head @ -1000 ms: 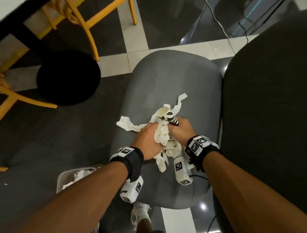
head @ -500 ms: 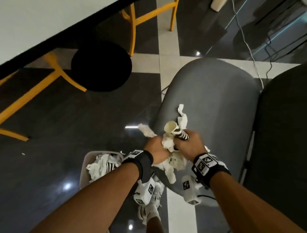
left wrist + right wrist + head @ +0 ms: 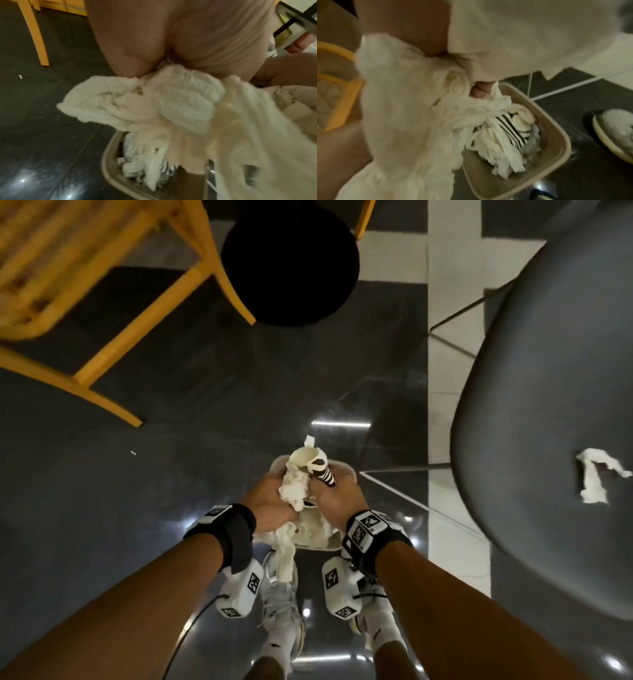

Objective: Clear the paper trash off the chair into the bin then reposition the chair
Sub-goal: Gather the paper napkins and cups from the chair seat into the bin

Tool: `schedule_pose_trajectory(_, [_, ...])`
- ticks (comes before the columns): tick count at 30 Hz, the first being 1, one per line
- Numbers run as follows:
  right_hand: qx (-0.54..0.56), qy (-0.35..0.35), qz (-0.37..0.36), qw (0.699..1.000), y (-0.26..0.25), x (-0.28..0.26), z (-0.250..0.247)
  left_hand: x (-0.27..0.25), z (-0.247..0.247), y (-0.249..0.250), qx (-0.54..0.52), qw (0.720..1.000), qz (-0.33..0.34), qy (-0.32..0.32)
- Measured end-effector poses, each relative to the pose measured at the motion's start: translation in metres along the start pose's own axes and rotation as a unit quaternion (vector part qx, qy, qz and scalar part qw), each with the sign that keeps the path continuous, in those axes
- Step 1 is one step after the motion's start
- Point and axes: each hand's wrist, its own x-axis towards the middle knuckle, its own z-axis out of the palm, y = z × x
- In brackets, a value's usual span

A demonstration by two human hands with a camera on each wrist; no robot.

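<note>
Both hands hold one bundle of crumpled white tissue (image 3: 294, 491) directly above the beige bin (image 3: 350, 470) on the floor. My left hand (image 3: 270, 501) grips the tissue (image 3: 171, 105). My right hand (image 3: 337, 498) grips tissue (image 3: 412, 108) and a striped black-and-white paper cup (image 3: 317, 469). The bin (image 3: 553, 135) holds white paper scraps and another striped cup (image 3: 510, 129). One torn tissue piece (image 3: 594, 479) lies on the grey chair seat (image 3: 548, 405) at the right.
A yellow wooden chair (image 3: 68, 285) stands at upper left, with a round black stool seat (image 3: 291, 265) beside it. My shoes (image 3: 284, 621) stand just behind the bin. The grey chair's thin metal legs (image 3: 455, 318) reach over the dark glossy floor.
Both hands lifted the tissue bundle and cup off the grey chair seat and carried it left, over the bin. One torn piece stayed on the seat.
</note>
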Motion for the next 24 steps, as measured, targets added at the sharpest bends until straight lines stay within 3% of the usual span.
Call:
schedule_pose_trajectory(3, [-0.001, -0.005, 0.030, 1.000, 0.056, 0.034, 0.045, 0.036, 0.023, -0.053, 0.042, 0.999, 0.008, 0.019])
schedule_pose_trajectory(6, [-0.074, 0.016, 0.033, 0.997, 0.106, 0.071, 0.067, 0.076, 0.066, -0.089, 0.054, 0.997, 0.025, 0.045])
schedule_pose_trajectory(8, [-0.129, 0.019, 0.091, 0.987, 0.126, 0.094, 0.074, 0.101, 0.093, -0.105, 0.122, 0.990, 0.028, 0.066])
schedule_pose_trajectory(10, [-0.211, -0.010, 0.142, 0.967, 0.135, 0.114, 0.079, 0.119, 0.113, -0.116, 0.196, 0.978, -0.021, 0.065])
schedule_pose_trajectory(14, [-0.288, -0.063, 0.160, 0.942, 0.128, 0.144, 0.079, 0.145, 0.123, -0.130, 0.245, 0.964, -0.082, 0.065])
schedule_pose_trajectory(18, [-0.295, -0.109, 0.162, 0.935, 0.120, 0.137, 0.067, 0.128, 0.118, -0.125, 0.252, 0.963, -0.073, 0.068])
schedule_pose_trajectory(24, [-0.228, -0.023, 0.110, 0.967, 0.075, 0.076, 0.035, 0.085, 0.088, -0.083, 0.253, 0.964, -0.060, 0.057])
